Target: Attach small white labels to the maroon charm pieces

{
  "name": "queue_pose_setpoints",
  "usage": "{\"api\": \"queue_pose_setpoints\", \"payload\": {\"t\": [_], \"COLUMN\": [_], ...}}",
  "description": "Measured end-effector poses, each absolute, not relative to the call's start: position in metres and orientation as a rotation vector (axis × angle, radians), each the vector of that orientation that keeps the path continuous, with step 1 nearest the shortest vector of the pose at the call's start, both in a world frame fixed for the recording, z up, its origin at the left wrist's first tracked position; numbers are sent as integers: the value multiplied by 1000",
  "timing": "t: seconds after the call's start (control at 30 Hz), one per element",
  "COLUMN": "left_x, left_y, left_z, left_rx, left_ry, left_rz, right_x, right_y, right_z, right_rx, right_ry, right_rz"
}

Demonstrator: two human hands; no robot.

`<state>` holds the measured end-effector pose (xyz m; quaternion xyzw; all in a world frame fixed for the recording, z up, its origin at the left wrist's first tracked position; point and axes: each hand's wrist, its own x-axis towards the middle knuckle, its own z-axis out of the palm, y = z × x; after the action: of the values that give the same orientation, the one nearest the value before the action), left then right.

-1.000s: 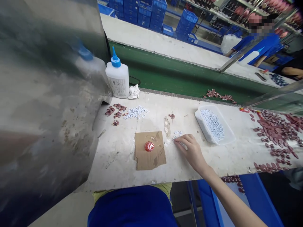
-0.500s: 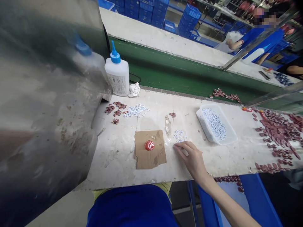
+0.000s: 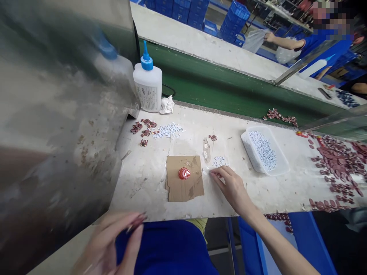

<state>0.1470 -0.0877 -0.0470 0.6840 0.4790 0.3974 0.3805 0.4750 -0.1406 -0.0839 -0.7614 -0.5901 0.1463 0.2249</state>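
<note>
My right hand [image 3: 232, 189] rests on the white table [image 3: 143, 191], its fingertips just below a small heap of white letter-like pieces [image 3: 219, 162]. It holds nothing I can see. To its left lies a torn cardboard sheet [image 3: 185, 189] bearing a glossy red round badge [image 3: 184, 173]. My left hand [image 3: 114, 240] is blurred, low at the table's near edge, in front of my blue apron, fingers drawn together. A dark red sliver [image 3: 138, 222] shows at its fingertips, too blurred to tell whether it is held.
A glue bottle [image 3: 147, 86] with a blue nozzle stands by a crumpled tissue [image 3: 166, 105]. A white tray [image 3: 249, 152] holds white pieces; dark red pieces [image 3: 335, 164] are heaped at right. A metal panel [image 3: 57, 114] fills the left. A green belt [image 3: 218, 84] runs behind the table. A co-worker's arm [image 3: 283, 42] shows far right.
My left hand has come into view at the lower left. My right hand has shifted slightly up and right, and the whole scene has shifted a little as the camera turned.
</note>
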Motion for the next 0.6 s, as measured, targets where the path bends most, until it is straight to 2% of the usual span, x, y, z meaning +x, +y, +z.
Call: {"api": "queue_pose_setpoints", "payload": {"t": [0.17,0.33,0.6], "left_x": [172,190,191], "left_y": [-76,-68,-60], "left_z": [-75,-79,-84], "left_rx": [1706,1609,1689], "left_ry": [1107,1132,1112], "left_rz": [894,832,810], "right_x": [456,445,436], "right_y": [-122,-109,-100], "right_z": [-73,-69,-66], "right_rx": [-1916,-1816,-1761], "right_ry": [-1413,-1312,-1693], "right_rz": [719,900,563]}}
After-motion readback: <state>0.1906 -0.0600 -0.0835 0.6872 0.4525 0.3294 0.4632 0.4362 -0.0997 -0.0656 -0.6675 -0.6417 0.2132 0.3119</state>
